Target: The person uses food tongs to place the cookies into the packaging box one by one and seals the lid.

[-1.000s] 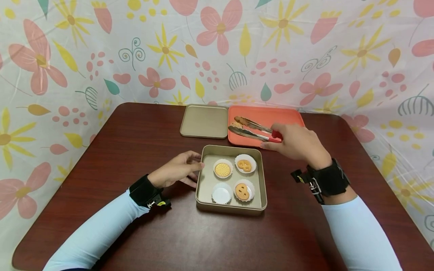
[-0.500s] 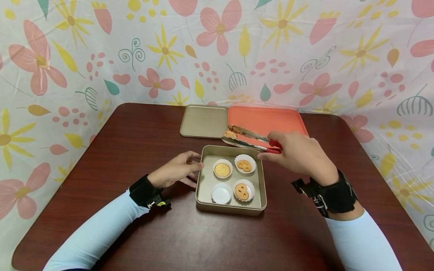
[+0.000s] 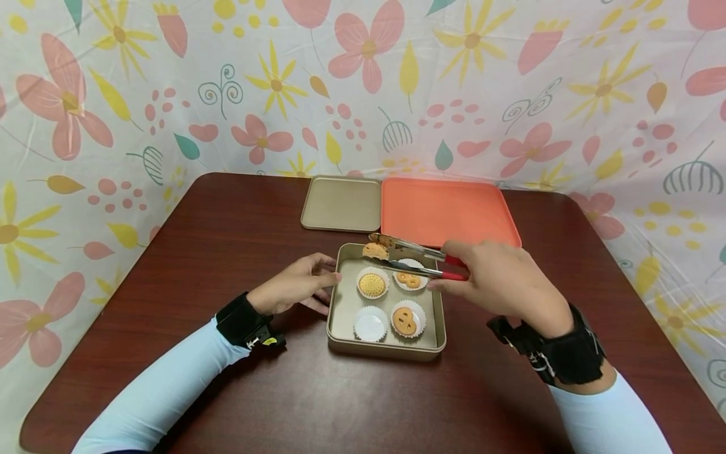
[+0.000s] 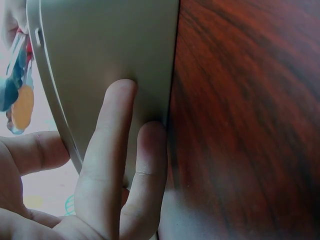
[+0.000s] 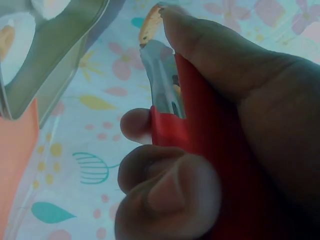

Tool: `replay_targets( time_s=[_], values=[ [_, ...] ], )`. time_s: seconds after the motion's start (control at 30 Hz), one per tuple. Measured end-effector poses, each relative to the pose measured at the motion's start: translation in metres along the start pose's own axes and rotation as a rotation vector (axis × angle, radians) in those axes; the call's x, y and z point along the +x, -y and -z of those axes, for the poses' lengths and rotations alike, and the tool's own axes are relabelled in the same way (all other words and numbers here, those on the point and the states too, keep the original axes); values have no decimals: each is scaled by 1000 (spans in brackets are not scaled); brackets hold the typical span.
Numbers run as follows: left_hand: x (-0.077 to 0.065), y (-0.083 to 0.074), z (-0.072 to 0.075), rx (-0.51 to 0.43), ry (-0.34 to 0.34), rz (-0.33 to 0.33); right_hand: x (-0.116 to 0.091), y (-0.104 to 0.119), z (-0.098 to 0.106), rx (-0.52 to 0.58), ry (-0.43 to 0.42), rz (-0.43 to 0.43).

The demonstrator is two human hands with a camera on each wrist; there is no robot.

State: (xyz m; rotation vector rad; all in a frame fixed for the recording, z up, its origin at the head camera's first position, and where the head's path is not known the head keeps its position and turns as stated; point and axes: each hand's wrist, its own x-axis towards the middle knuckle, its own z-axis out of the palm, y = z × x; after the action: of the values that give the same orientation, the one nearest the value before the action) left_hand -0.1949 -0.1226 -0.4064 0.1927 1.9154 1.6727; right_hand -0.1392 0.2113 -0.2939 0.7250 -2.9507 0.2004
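My right hand (image 3: 493, 277) grips the red-handled metal tongs (image 3: 416, 270), whose tips pinch a round baked cookie (image 3: 375, 252) over the back edge of a gold square tin (image 3: 387, 354). In the right wrist view, fingers and thumb are curled round the red handles (image 5: 200, 135). Inside the tin are a yellow round cookie (image 3: 372, 285) and two pretzel-shaped cookies in white paper cups, plus a bare paper cup (image 3: 370, 325) at front left. My left hand (image 3: 300, 284) rests at the tin's left side, straight fingers against the wall and thumb at the rim.
Behind the tin, a gold lid (image 3: 341, 203) lies beside an orange tray (image 3: 448, 211) on the dark wooden table (image 3: 249, 214). A flower-patterned cloth (image 3: 363, 88) hangs behind the table.
My right hand has brought the tongs and cookie from over the orange tray towards me, to above the tin's back edge. The left hand and tin have stayed in place.
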Motion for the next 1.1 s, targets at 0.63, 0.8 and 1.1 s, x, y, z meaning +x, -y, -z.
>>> replay_targets(
  time_s=[0.63,0.8,1.1],
  values=[
    [-1,-1,0,1,10,-3,-28,19,-6,-45,45,15],
    [-2,-2,-1,-2,2,1,-33,20,-13,-39,70,15],
    [-2,-2,-2,-11,-2,1,-39,22,-26,-29,82,25]
  ],
)
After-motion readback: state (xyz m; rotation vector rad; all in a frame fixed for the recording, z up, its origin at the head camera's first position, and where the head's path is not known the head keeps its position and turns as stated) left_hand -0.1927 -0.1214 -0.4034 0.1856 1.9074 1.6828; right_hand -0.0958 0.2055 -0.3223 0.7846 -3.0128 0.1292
